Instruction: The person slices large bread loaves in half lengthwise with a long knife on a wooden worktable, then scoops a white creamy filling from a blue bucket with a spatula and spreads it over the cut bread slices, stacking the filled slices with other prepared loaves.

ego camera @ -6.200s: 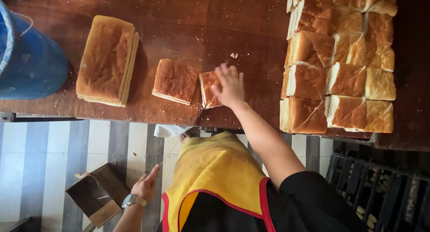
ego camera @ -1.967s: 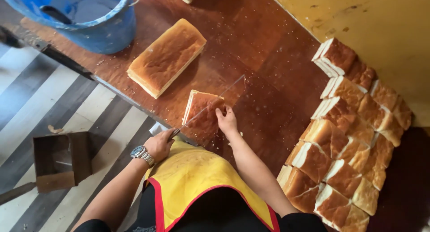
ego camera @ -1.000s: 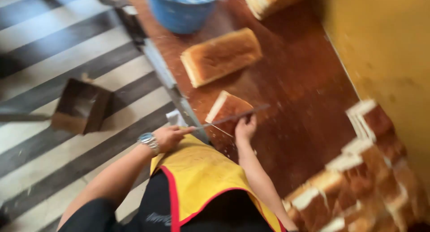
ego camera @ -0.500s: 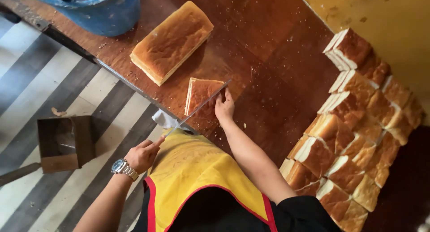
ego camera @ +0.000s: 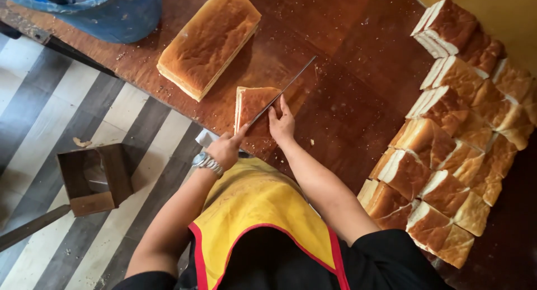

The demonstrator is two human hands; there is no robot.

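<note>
My left hand [ego camera: 226,149] grips the handle of a long thin knife [ego camera: 282,91], its blade lying diagonally across a square golden-brown piece of bread [ego camera: 251,106] on the dark wooden table [ego camera: 347,83]. My right hand [ego camera: 281,122] presses flat on the near right part of that piece, just beside the blade. A silver watch sits on my left wrist. A whole uncut loaf [ego camera: 208,41] lies further back to the left.
Several cut bread blocks [ego camera: 447,127] are stacked in rows along the table's right side by a yellow wall. A blue bucket [ego camera: 106,7] stands at the far left corner. A small open cardboard box [ego camera: 95,178] sits on the striped floor.
My left hand picked up the knife and brought it over the bread piece. The blade has now advanced further across it, with my right hand steadying it.
</note>
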